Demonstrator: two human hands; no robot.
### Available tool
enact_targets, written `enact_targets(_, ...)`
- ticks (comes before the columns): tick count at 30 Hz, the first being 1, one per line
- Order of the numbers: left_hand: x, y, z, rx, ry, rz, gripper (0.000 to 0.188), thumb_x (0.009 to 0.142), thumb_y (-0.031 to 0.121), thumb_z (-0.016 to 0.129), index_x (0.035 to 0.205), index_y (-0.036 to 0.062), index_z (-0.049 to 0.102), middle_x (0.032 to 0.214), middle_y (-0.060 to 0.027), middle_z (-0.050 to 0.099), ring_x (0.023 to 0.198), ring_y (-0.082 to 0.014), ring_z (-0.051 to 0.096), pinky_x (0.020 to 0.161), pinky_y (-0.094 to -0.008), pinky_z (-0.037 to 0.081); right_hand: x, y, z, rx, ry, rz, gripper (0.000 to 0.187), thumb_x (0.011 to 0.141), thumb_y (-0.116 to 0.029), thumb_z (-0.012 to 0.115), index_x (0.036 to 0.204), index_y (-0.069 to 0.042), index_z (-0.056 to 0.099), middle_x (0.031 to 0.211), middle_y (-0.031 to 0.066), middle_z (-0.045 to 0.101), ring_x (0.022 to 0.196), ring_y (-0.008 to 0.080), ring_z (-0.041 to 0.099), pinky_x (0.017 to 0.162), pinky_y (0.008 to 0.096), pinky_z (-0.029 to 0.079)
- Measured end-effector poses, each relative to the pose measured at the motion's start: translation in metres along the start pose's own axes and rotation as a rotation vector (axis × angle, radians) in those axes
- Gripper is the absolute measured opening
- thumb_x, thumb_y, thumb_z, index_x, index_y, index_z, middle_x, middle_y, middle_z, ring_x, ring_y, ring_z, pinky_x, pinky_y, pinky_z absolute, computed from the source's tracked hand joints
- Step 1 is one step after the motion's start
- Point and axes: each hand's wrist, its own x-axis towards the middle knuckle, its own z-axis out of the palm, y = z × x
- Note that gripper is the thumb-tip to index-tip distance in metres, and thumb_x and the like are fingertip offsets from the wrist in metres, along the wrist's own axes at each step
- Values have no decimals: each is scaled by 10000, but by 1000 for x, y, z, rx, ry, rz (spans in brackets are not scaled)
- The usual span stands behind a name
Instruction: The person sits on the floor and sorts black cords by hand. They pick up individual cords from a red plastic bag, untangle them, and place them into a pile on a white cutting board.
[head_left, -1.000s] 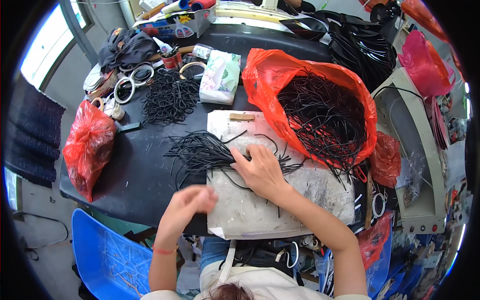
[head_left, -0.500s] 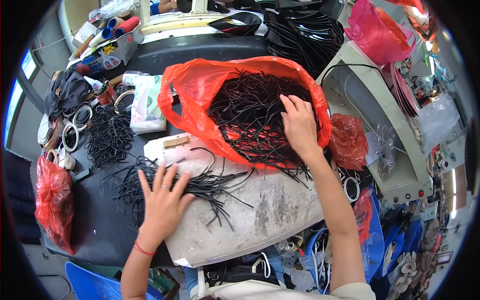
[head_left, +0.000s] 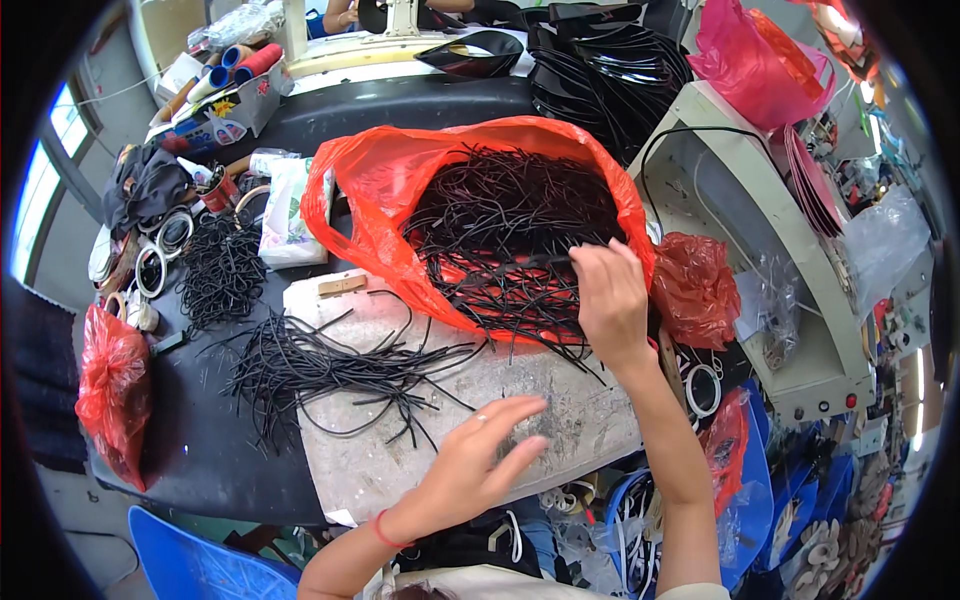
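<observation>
A red plastic bag (head_left: 375, 190) lies with its mouth toward me, filled with a tangle of thin black cords (head_left: 515, 200). My right hand (head_left: 612, 300) is at the right side of the bag's mouth, fingers bent together on a black cord at their tips. Over the near part of the pale worn board (head_left: 560, 420) my left hand (head_left: 485, 455) hovers, its fingers apart and nothing in them. A loose pile of black cords (head_left: 330, 370) is spread across the board's left edge and the dark table, beyond my left hand.
A small wooden block (head_left: 342, 286) rests on the board near a tissue pack (head_left: 290, 215). More black cords (head_left: 222, 270) and white rings stand left. A knotted red bag (head_left: 112, 390) is at the left edge. A beige machine housing (head_left: 765, 250) flanks the right side; another person's hand shows far off.
My left hand has left the loose cord pile and moved right and nearer to me. My right hand has drawn back from inside the bag toward its near right edge.
</observation>
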Motion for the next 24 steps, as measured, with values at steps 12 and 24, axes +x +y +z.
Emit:
enact_targets(12,23,6,-6,-933,571,-219,341,1048,350,340,965,78,527,842,-67,622,832,-179,645,810,-376,539,-22,-74,-74,505,-395,122,173,777,-39,639,948,-13,634,761,96,596,708,247,602,594,361,514)
enact_targets(24,12,5,-11,-1006,453,-341,268,1033,292,433,941,62,537,622,66,340,482,-30,258,455,-203,212,6,32,22,-6,-147,194,90,857,-113,631,938,-79,651,908,45,633,917,223,579,780,379,417)
